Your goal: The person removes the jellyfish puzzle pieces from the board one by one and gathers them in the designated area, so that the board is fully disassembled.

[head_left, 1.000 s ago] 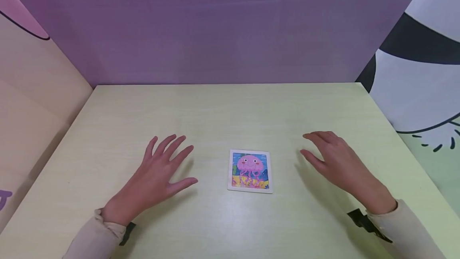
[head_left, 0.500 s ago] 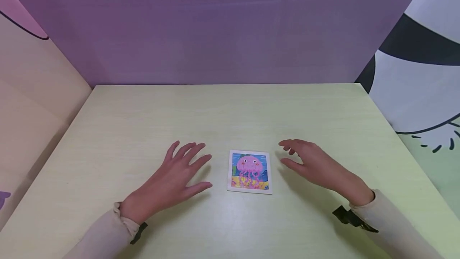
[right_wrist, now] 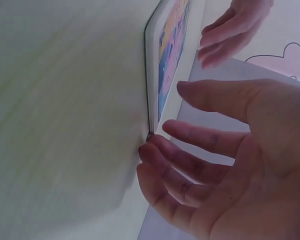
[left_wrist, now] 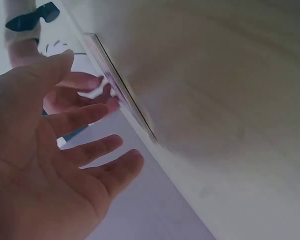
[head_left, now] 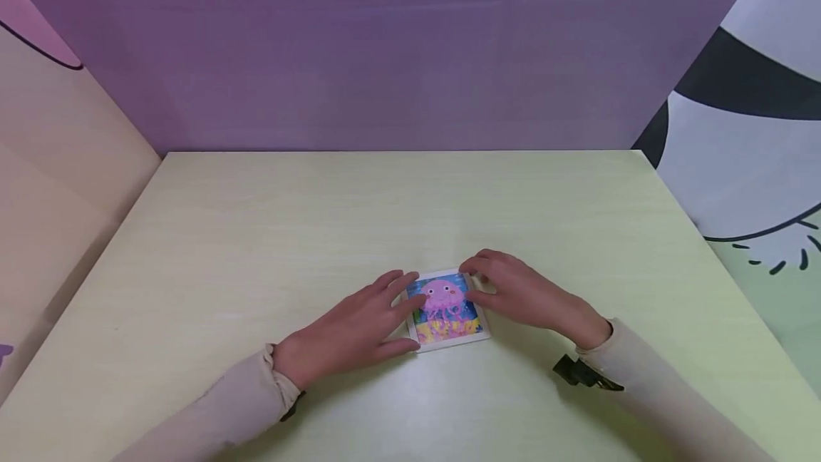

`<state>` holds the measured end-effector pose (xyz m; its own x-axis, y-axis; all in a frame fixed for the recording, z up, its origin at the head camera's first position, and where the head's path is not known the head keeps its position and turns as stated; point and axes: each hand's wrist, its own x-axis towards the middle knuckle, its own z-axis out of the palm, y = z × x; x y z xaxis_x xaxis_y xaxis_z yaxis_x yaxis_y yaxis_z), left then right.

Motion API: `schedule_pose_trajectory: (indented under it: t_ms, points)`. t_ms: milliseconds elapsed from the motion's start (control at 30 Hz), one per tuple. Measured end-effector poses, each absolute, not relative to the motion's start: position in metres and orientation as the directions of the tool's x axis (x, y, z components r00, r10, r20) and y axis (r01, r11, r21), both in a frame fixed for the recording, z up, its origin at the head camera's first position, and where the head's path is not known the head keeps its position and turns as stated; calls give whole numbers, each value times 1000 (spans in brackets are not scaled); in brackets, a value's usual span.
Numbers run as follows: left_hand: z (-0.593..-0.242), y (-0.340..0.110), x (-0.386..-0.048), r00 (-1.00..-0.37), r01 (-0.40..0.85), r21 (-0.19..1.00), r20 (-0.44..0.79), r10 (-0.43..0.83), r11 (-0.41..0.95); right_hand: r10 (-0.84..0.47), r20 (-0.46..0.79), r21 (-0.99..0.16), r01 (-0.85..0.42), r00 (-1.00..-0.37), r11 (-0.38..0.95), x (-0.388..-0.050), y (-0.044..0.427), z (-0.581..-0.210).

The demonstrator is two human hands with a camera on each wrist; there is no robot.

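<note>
A square picture board with a white border and a pink jellyfish lies flat on the table, turned slightly at an angle. Spread fingers of my left hand hover at its left side; in the left wrist view that hand is apart from the thin board. At the upper right corner is my right hand. The right wrist view shows that hand with fingertips against the corner of the board and the thumb lifted off it.
The pale wooden table extends around the board. A purple panel stands at its back edge. Beige wall is on the left, and a wall with black and white cartoon shapes on the right.
Both hands have moved inward to the board, left hand rightward and right hand leftward. The board has rotated slightly counterclockwise as seen from the head view.
</note>
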<state>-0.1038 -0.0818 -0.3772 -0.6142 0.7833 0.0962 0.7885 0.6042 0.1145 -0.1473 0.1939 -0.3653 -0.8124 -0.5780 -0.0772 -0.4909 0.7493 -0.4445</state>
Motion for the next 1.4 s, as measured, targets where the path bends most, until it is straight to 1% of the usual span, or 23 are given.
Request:
schedule_pose_trajectory:
  t_ms: [200, 333, 433, 533, 700, 933, 1200, 1300, 1400]
  points:
    - [-380, -62, -99, -566, 824, 76, 84, 820, 561, -552, -56, -408, -486, -832, 773, -145, 185, -366]
    - [-383, -53, -96, -547, 835, -22, 72, 834, 549, -544, -31, -410, -486, -838, 772, -142, 181, -368]
    - [-384, -49, -94, -555, 823, -89, 76, 828, 560, -543, -4, -402, -496, -839, 769, -139, 179, -368]
    - [-383, -46, -93, -574, 808, -114, 69, 816, 578, -538, 8, -383, -499, -843, 777, -136, 177, -368]
    - [-382, -43, -91, -586, 797, -131, 65, 807, 590, -524, 17, -342, -497, -852, 797, -133, 175, -367]
    - [-381, -42, -90, -574, 800, -151, 92, 814, 581, -496, 41, -366, -475, -867, 800, -130, 172, -371]
    - [-382, -42, -89, -571, 796, -171, 107, 814, 581, -497, 59, -315, -489, -866, 814, -127, 168, -372]
    - [-382, -42, -90, -573, 784, -198, 133, 809, 588, -514, 53, -334, -500, -856, 799, -128, 167, -372]
    - [-383, -43, -91, -574, 773, -220, 157, 803, 595, -520, 40, -380, -495, -853, 781, -129, 170, -369]
